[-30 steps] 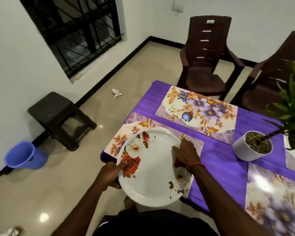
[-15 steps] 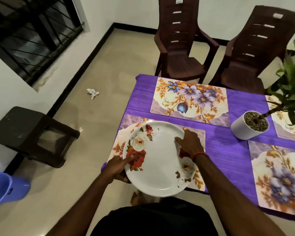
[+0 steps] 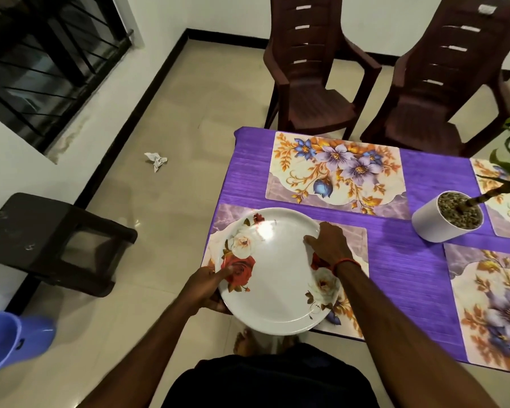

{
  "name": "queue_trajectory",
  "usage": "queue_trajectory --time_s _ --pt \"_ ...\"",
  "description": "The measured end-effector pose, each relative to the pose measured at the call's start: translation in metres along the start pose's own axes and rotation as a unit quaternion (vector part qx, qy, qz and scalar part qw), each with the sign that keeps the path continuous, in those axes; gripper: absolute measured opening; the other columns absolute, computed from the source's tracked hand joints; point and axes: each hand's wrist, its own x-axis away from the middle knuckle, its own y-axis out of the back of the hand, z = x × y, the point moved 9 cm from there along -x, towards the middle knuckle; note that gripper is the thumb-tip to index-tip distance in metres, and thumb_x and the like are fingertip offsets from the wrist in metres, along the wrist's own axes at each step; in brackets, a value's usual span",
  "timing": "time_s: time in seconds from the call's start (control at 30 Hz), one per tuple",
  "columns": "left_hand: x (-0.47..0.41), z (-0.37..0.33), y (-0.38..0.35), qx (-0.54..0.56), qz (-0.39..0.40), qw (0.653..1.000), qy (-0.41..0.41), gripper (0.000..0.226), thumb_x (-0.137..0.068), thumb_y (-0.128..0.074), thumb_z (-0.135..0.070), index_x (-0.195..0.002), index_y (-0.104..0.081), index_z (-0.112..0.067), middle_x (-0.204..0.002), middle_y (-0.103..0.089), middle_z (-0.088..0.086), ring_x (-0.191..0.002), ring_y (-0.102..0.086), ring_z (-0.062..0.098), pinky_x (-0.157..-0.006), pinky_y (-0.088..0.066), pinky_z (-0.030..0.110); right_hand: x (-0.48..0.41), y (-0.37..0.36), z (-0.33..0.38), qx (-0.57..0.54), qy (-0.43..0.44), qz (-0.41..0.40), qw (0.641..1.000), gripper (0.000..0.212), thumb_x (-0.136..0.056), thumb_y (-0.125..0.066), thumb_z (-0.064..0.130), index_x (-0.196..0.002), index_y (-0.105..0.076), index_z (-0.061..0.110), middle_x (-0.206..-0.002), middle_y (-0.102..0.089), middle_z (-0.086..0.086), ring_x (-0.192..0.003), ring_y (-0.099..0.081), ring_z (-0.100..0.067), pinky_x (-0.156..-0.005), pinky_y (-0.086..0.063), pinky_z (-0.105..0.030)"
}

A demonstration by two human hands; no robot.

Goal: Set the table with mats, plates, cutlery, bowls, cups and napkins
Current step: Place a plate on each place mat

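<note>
Both left hand [image 3: 202,287] and right hand [image 3: 330,245] clasp the rose plate [image 3: 277,278] above a mat [image 3: 354,241].

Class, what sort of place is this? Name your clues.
Likely a home dining room: a clothed table with floral mats, a plate held over one, two chairs beside it.

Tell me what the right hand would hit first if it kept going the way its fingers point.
The right hand grips the plate at its far right rim, fingers pointing left across it. Going straight on, it would likely meet the plate's own face first; height above it is unclear.
</note>
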Motion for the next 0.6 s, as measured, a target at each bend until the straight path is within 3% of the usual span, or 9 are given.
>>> queue_trajectory --time_s 0.17,0.3,0.4,0.5,0.6 --pt "-0.008 -0.007 0.006 -0.025 -0.022 0.999 -0.002 0.043 -0.091 -0.073 -0.044 -0.110 -0.068 -0.006 -0.087 -0.078 0.011 -0.075 -0.077 0.031 -0.061 -0.063 0.043 -0.005 -0.002 -0.002 -0.007 -0.004 -0.006 1.000 0.049 -0.087 -0.075 0.038 -0.120 -0.061 0.004 -0.113 -0.067 -0.015 -0.103 -0.063 -0.031 -0.092 -0.052 -0.042" --pt "-0.014 -0.001 0.010 -0.029 -0.008 0.999 0.013 0.044 -0.091 -0.073 -0.043 -0.113 -0.067 -0.005 -0.095 -0.078 0.014 -0.082 -0.077 0.035 -0.073 -0.063 0.055 -0.004 -0.003 0.001 -0.022 0.003 -0.008 1.000 0.047 -0.087 -0.075 0.036 -0.121 -0.062 0.005 -0.113 -0.067 -0.014 -0.104 -0.063 -0.030 -0.091 -0.050 -0.040" --pt "-0.014 0.000 0.013 -0.060 -0.021 0.998 0.011 0.042 -0.091 -0.073 -0.041 -0.110 -0.066 -0.005 -0.092 -0.078 0.014 -0.077 -0.077 0.034 -0.070 -0.063 0.054 0.001 -0.001 0.004 -0.024 0.019 -0.009 0.999 0.048 -0.087 -0.074 0.039 -0.123 -0.061 0.010 -0.116 -0.067 -0.011 -0.107 -0.061 -0.029 -0.094 -0.049 -0.041" --pt "-0.018 -0.010 0.023 -0.146 -0.050 0.988 0.002 0.045 -0.091 -0.072 -0.048 -0.096 -0.067 -0.004 -0.076 -0.076 0.013 -0.065 -0.075 0.032 -0.067 -0.064 0.048 0.015 0.010 0.001 -0.100 0.018 -0.019 0.995 0.046 -0.090 -0.072 0.030 -0.130 -0.058 0.011 -0.110 -0.062 -0.001 -0.104 -0.058 -0.020 -0.090 -0.046 -0.034" --pt "-0.024 -0.032 0.034 -0.329 -0.096 0.937 -0.061 0.055 -0.091 -0.064 -0.059 -0.083 -0.070 -0.006 -0.069 -0.074 0.008 -0.061 -0.072 0.023 -0.072 -0.063 0.040 0.036 0.022 -0.023 -0.162 -0.024 -0.049 0.985 0.031 -0.092 -0.069 0.029 -0.119 -0.062 0.013 -0.105 -0.067 0.000 -0.094 -0.065 -0.019 -0.075 -0.045 -0.020"
